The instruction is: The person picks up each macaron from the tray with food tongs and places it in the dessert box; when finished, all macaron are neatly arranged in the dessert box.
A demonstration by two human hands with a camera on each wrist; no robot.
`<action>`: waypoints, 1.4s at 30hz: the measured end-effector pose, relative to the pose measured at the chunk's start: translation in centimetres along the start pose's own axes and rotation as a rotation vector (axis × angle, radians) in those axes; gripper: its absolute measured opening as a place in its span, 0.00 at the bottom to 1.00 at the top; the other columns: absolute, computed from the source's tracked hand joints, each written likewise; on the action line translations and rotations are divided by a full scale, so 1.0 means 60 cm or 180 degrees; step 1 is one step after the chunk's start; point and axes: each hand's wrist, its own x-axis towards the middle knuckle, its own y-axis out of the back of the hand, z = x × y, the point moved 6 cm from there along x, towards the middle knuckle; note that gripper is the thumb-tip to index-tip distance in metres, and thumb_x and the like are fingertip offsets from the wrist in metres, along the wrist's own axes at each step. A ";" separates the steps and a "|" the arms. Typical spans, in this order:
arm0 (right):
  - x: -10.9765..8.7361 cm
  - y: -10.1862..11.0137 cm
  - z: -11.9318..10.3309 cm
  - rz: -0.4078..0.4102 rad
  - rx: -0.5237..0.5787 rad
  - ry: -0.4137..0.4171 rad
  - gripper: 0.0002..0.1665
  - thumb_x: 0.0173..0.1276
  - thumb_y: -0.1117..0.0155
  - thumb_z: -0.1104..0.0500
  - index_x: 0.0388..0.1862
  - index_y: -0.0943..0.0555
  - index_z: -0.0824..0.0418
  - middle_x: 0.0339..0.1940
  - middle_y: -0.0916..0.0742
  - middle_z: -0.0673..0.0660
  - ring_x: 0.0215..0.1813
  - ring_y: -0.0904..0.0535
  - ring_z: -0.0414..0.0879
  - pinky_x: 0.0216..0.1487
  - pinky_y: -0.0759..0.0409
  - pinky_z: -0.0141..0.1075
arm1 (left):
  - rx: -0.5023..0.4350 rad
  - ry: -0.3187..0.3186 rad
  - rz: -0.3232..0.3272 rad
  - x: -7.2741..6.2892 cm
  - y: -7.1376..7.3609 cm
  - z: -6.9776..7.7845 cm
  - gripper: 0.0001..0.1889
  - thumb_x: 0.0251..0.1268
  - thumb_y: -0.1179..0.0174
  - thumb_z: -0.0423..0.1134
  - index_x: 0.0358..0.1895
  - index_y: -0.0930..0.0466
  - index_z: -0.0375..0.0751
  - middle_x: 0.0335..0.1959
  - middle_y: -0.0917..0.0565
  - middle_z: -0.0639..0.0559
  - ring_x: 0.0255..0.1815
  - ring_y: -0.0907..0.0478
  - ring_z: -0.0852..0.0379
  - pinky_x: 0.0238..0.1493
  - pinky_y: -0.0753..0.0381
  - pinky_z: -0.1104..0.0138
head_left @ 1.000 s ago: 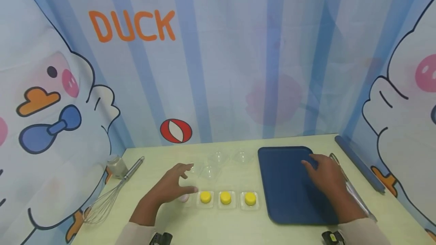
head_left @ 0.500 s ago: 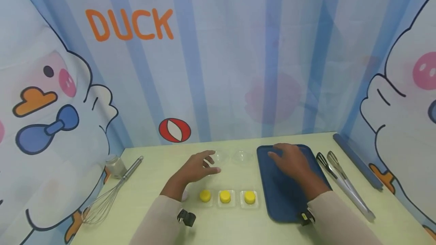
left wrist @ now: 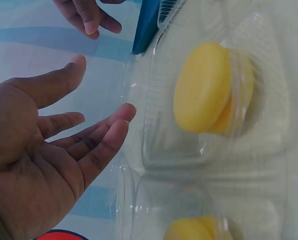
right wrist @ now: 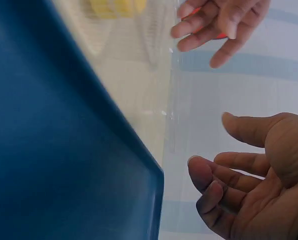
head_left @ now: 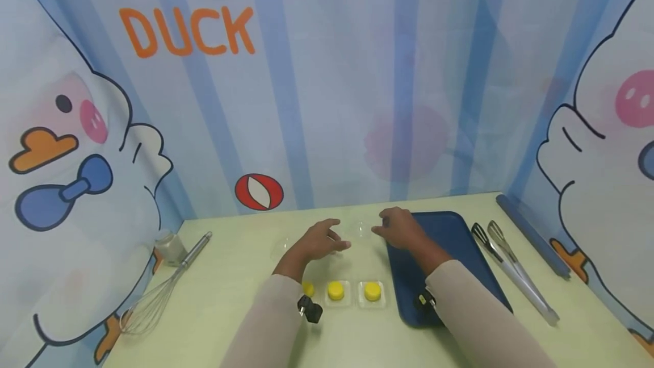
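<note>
My left hand [head_left: 319,241] is over the back middle of the table, fingers spread and holding nothing. My right hand [head_left: 403,230], its fingers bent loosely around nothing, is above the far left corner of the dark blue tray [head_left: 434,277]. Between the two hands a clear domed lid [head_left: 361,229] lies on the table, touched by neither. Yellow macarons [head_left: 335,290] sit in small clear square holders in front, one partly hidden by my left wrist. The left wrist view shows a yellow macaron [left wrist: 204,87] close up in its clear plastic holder, beside my left hand.
A whisk [head_left: 166,288] and a small jar [head_left: 171,247] are at the left. Tongs [head_left: 516,271] lie right of the tray, with a dark blue roll [head_left: 533,237] along the table's right edge. Another clear plastic piece [head_left: 283,246] lies left of my left hand. A printed curtain [head_left: 327,84] stands behind.
My left hand has moved right and away from me, past the row of macarons. My right hand has moved left across the tray, uncovering the tongs. The hands are now closer together.
</note>
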 end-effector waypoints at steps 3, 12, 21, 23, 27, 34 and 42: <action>0.021 -0.002 0.005 -0.0129 0.0155 -0.0082 0.36 0.77 0.28 0.56 0.74 0.25 0.78 0.54 0.09 0.72 0.42 0.07 0.59 0.51 0.09 0.51 | 0.0087 0.0056 -0.0012 0.014 -0.004 0.005 0.43 0.75 0.28 0.49 0.86 0.38 0.39 0.65 0.14 0.34 0.61 0.12 0.40 0.71 0.18 0.44; 0.058 -0.020 0.011 -0.0575 0.0200 -0.0381 0.43 0.74 0.24 0.57 0.78 0.30 0.76 0.59 0.11 0.74 0.32 0.08 0.53 0.47 0.09 0.45 | 0.0191 0.0337 -0.0055 0.035 -0.016 0.008 0.47 0.76 0.29 0.45 0.89 0.47 0.38 0.55 0.08 0.36 0.60 0.10 0.40 0.82 0.29 0.43; 0.064 -0.037 0.016 -0.0832 0.0053 -0.0539 0.53 0.73 0.22 0.53 0.83 0.39 0.78 0.27 0.09 0.60 0.25 0.14 0.47 0.53 0.11 0.47 | 0.0480 0.0416 -0.0003 0.048 -0.023 0.005 0.46 0.74 0.27 0.47 0.87 0.42 0.37 0.52 0.07 0.41 0.67 0.15 0.40 0.83 0.29 0.45; 0.065 -0.042 0.016 -0.0902 0.0007 -0.0541 0.55 0.73 0.22 0.52 0.83 0.40 0.78 0.26 0.10 0.59 0.26 0.14 0.47 0.52 0.11 0.47 | 0.0583 0.0415 -0.0006 0.049 -0.024 0.005 0.46 0.73 0.27 0.47 0.86 0.41 0.36 0.55 0.08 0.40 0.70 0.17 0.40 0.82 0.28 0.46; 0.065 -0.052 0.015 -0.0960 -0.0084 -0.0554 0.58 0.70 0.19 0.50 0.84 0.40 0.77 0.25 0.10 0.59 0.25 0.15 0.47 0.44 0.14 0.42 | 0.0645 0.0450 -0.0057 0.050 -0.025 0.002 0.46 0.72 0.26 0.47 0.85 0.40 0.33 0.59 0.09 0.38 0.71 0.18 0.40 0.81 0.27 0.48; 0.067 -0.059 0.018 -0.0897 -0.0051 -0.0568 0.55 0.67 0.16 0.52 0.80 0.35 0.78 0.30 0.10 0.61 0.23 0.19 0.47 0.39 0.18 0.39 | 0.0636 0.0469 -0.0216 0.048 -0.026 0.016 0.44 0.72 0.26 0.47 0.82 0.37 0.27 0.66 0.14 0.35 0.71 0.17 0.40 0.80 0.26 0.46; 0.068 -0.062 0.029 -0.0866 0.0090 -0.0596 0.56 0.66 0.17 0.58 0.82 0.38 0.77 0.33 0.09 0.63 0.22 0.20 0.46 0.32 0.20 0.36 | 0.0615 0.0398 -0.0276 0.049 -0.033 0.021 0.40 0.74 0.27 0.46 0.79 0.32 0.25 0.54 0.08 0.39 0.65 0.14 0.40 0.80 0.26 0.46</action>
